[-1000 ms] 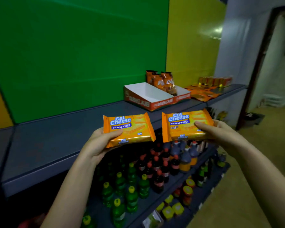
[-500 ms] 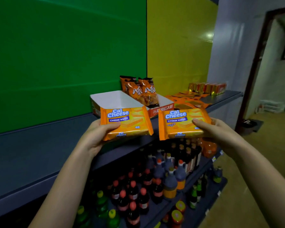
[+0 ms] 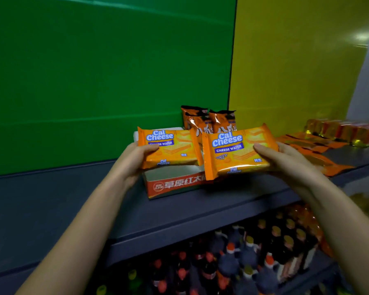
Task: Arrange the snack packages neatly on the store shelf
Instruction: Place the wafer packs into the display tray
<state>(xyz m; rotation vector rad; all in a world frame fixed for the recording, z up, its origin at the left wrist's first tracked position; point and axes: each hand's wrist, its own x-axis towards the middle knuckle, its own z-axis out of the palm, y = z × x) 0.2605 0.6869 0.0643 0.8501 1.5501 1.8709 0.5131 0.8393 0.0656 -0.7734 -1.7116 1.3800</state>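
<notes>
My left hand point(image 3: 134, 161) grips an orange Cal Cheese wafer pack point(image 3: 175, 149) by its left edge, holding it over the white inside of a red-and-white cardboard tray point(image 3: 175, 184) on the grey shelf point(image 3: 200, 209). In my right hand point(image 3: 285, 159) is a second Cal Cheese wafer pack point(image 3: 232, 154), held by its right edge above the tray's right part. Two dark orange snack bags point(image 3: 209, 121) stand upright at the tray's back, partly hidden by the packs.
Flat orange packets point(image 3: 313, 150) lie on the shelf to the right, with a row of red and gold boxes point(image 3: 345, 130) behind them. Behind the shelf rise a green panel and a yellow one. Bottles with coloured caps point(image 3: 243, 256) crowd the lower shelves.
Both hands have carried the two wafer packs forward and up, from in front of the shelf edge to over the cardboard tray. The view has come closer to the shelf.
</notes>
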